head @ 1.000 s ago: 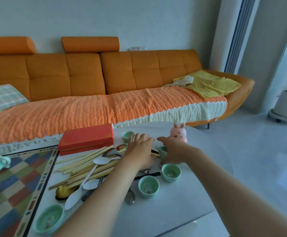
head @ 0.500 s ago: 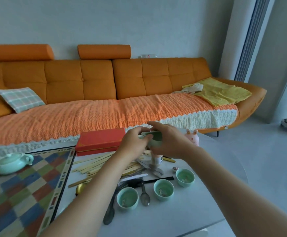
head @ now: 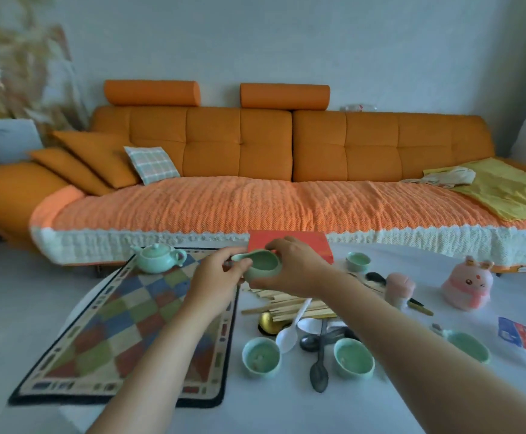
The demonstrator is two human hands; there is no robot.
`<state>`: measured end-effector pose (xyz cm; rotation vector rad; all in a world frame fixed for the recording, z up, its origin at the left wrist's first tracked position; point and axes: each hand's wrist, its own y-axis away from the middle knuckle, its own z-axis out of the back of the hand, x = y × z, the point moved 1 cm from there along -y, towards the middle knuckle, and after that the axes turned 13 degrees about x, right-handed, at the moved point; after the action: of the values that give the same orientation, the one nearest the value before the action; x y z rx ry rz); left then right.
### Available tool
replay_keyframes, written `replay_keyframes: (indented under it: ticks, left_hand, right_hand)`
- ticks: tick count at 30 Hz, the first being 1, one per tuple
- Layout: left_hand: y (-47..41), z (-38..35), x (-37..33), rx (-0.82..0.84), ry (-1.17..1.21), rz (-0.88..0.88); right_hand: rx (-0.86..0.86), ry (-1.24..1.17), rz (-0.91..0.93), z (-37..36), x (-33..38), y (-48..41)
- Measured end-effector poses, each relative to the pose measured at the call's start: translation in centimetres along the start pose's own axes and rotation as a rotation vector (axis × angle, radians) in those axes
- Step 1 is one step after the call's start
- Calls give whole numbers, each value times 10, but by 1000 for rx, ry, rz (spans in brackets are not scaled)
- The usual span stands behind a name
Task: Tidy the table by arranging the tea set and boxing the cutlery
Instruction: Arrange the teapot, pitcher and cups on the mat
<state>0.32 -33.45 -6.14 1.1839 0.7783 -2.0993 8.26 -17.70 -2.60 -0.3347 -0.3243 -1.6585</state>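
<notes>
Head view: a second ago the right hand (head: 296,267) was closing on the green pitcher (head: 260,266) low among the cutlery. Now the pitcher is lifted clear, at frame centre, over the right edge of the checkered mat (head: 123,324). Right fingers curl round its far side and the left hand (head: 214,277) pinches its spout end. The teapot (head: 156,258) stands on the mat, left of the hands. I judge the tea set is gathering there; the chopsticks (head: 286,303) lie unboxed
</notes>
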Motion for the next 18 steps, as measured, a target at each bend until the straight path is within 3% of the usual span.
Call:
replay_keyframes:
  ticks: [4, 12, 14, 18]
  left_hand:
    - [8, 38, 38, -23, -82, 110]
    - [5, 80, 75, 121, -197, 221]
    - [-4, 88, 84, 43, -263, 195]
    - [-28, 105, 103, -165, -652, 120]
  right_hand:
    - [93, -31, 51, -31, 34, -38]
    - [237, 84, 36, -80, 52, -95]
    - [238, 76, 36, -82, 53, -101]
    - [259, 157, 41, -85, 49, -114]
